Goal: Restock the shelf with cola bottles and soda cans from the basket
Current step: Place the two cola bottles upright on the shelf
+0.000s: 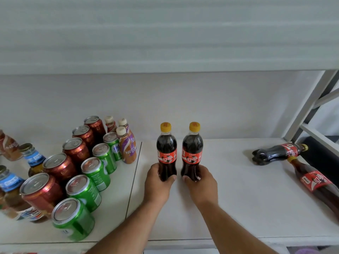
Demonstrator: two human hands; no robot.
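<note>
Two small cola bottles stand upright side by side on the white shelf [229, 189], near its middle and just apart from each other. Both are clear plastic with a waisted, contoured body, dark liquid inside, a glossy red label band and a ribbed yellow screw cap.

The left hand [158, 184] has its grip clamped around the lower part of the left cola bottle [166, 151], thumb across the front near the base and fingers wrapped behind. The right hand [200, 184] holds the right cola bottle [192, 151] the same way, its thumb tip pressed on the front of the lower body. Both forearms reach in from the bottom edge of the view.

Toward the right end of the shelf, two more cola bottles lie on their sides: one [278, 153] with its lobed base pointing left and its cap to the right, another [315, 182] running diagonally toward the near right corner, its cap touching or just beside the first bottle.

Left of a thin seam in the shelf board stand two slanting rows of cans with shiny aluminium tops and pull tabs: a row of red cans [60, 165] and a row of green cans [88, 189]. Behind them are slim orange-and-purple bottles [127, 147] with cream caps. At the far left stand brown glass bottles with blue labels [34, 158].

A smooth, matte white wall rises behind the shelf, and a grey-white metal upright [308, 105] frames the right side.
</note>
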